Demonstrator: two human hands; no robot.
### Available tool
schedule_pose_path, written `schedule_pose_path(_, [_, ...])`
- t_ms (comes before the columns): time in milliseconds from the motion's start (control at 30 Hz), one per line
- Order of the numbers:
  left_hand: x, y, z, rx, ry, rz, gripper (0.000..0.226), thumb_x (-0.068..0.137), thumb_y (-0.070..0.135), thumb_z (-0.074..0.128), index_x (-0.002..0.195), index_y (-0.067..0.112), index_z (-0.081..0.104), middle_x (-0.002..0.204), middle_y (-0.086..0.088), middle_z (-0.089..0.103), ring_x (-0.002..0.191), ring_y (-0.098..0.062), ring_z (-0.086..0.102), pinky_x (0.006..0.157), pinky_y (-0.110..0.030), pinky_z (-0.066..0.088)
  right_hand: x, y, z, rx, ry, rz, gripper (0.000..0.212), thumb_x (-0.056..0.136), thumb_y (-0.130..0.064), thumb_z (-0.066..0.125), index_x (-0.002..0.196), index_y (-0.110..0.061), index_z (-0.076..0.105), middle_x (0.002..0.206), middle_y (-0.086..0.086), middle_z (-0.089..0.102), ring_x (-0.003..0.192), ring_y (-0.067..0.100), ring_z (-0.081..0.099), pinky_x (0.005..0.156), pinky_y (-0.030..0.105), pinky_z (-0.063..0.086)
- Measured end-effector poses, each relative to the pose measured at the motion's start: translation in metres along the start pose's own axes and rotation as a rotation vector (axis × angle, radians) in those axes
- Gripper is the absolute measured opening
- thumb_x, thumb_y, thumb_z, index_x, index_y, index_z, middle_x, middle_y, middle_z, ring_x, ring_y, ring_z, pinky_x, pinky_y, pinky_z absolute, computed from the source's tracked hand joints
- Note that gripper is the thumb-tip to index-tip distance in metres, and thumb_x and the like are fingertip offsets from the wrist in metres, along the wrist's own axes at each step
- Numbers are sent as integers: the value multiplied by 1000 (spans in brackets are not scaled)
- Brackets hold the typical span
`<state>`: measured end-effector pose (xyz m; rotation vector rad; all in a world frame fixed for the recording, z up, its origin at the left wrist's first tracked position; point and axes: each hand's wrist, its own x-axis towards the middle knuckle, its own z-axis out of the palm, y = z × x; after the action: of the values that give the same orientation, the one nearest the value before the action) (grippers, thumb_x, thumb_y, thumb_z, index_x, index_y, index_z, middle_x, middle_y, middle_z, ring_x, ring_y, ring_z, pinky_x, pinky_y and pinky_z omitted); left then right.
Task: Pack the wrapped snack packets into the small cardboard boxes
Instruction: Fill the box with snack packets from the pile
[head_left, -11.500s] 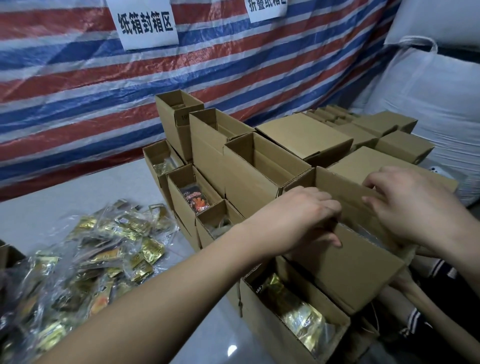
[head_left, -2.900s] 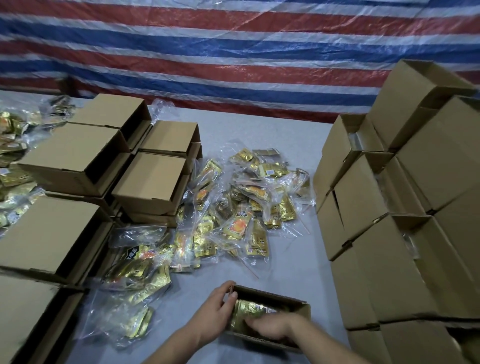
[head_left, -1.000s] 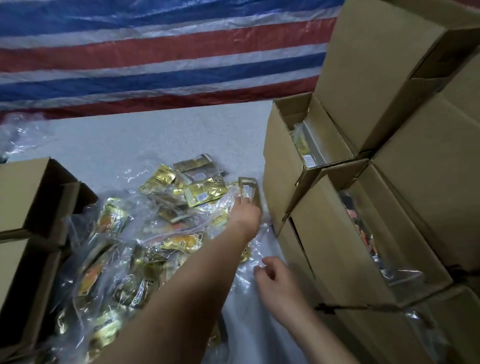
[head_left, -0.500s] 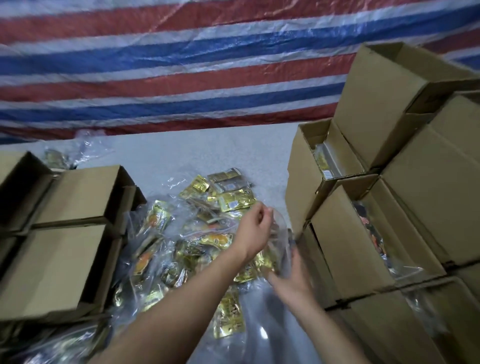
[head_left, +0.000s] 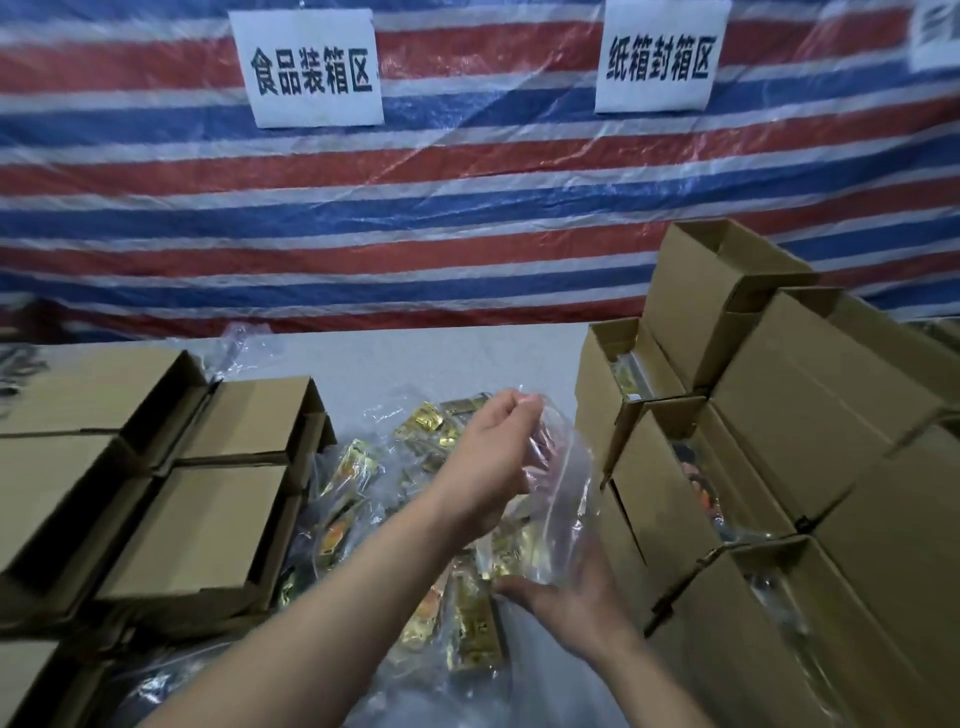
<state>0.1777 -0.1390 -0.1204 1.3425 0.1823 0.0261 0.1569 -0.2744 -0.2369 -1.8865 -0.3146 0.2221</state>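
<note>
Hands first: the left hand is raised above the pile with its forearm running up from the lower left, fingers curled into a narrow grip that pinches the top edge of a clear plastic bag. The right hand sits lower and nearer, palm down with the fingers spread under and against the bottom of that same bag; whether it actually clasps the plastic I cannot tell, since the film blurs the fingertips. Gold foil snack packets lie heaped on the pale grey tabletop below and between the hands, several of them in clear wrap, with one or two showing an orange picture (too small to read any print). Small brown cardboard boxes lie on their sides at the left, open ends facing the pile. At the right, a stack of open brown cardboard boxes stands just beside the bag, some with packets showing inside. On the red, white and blue striped tarpaulin behind hang two white paper signs in black characters: one sign reads 食品装箱区, the other sign reads 纸箱封箱区
</note>
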Motion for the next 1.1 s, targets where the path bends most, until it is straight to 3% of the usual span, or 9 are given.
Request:
schedule_pose_path(100, [-21,21,2,-104,-14,-2,40,102,25,48,65,25,64,67,-1,60,60,-15,58,57,-32,52,-3,-34,-13,-28,2,-223,95,55,-62,88,135,-56,37,130,-36,51,124,-13,45,93,0,35])
schedule_pose_path(167, [-34,31,4,-35,-4,28,29,100,24,50,75,24,65,71,-3,64,60,-15,62,52,-28,53,-9,-47,-16,132,40,-237,69,68,-54,79,128,-48,46,123,-20,60,116,3,58,91,12,46])
schedule_pose_path(233, [-43,34,4,40,30,69,17,99,23,50,91,23,65,72,1,67,61,-12,64,53,-26,53,-20,-57,-13,289,71,-154,52,77,-65,67,124,-49,51,117,-16,63,108,-1,61,85,14,49])
schedule_pose_path(333, [-54,26,10,-5,103,108,19,101,16,43,102,18,63,66,6,64,60,-11,57,53,-26,50,-32,-65,-1,498,165,90,81,59,-77,62,124,-28,63,102,-17,74,98,-3,66,79,15,51])
schedule_pose_path(500, [-71,2,22,-2,178,111,25,98,9,40,85,21,57,66,3,63,60,-12,59,54,-27,49,-42,-89,15,883,133,319,79,60,-76,59,108,-14,74,112,18,72,105,31,70,96,50,52])
schedule_pose_path(667, [-98,-18,5,566,150,333,18,86,15,52,74,29,51,77,13,57,72,0,53,69,-20,44,-51,-89,-2,1063,-118,373,83,64,-83,52,107,-17,77,117,23,69,110,37,67,84,48,58])
schedule_pose_path(833, [-134,-44,-5,624,69,343,11,91,36,50,91,26,54,87,10,62,84,-5,59,80,-29,50,-55,-88,-3,1048,-159,474,88,66,-83,48,97,-8,80,106,23,73,95,37,72,66,43,60])
schedule_pose_path(933, [-146,-55,-5,666,114,354,29,88,56,44,93,29,52,87,10,64,80,-5,61,74,-31,51,-63,-83,0,1065,-143,486,90,72,-84,49,106,-5,77,114,22,70,106,36,69,75,44,60])
schedule_pose_path(1100, [-144,-59,-5,679,277,370,29,91,55,45,82,30,55,76,13,62,73,-2,59,66,-27,50,-80,-75,11,1029,-170,416,63,78,-58,67,110,-4,75,118,23,68,111,36,67,78,42,59])
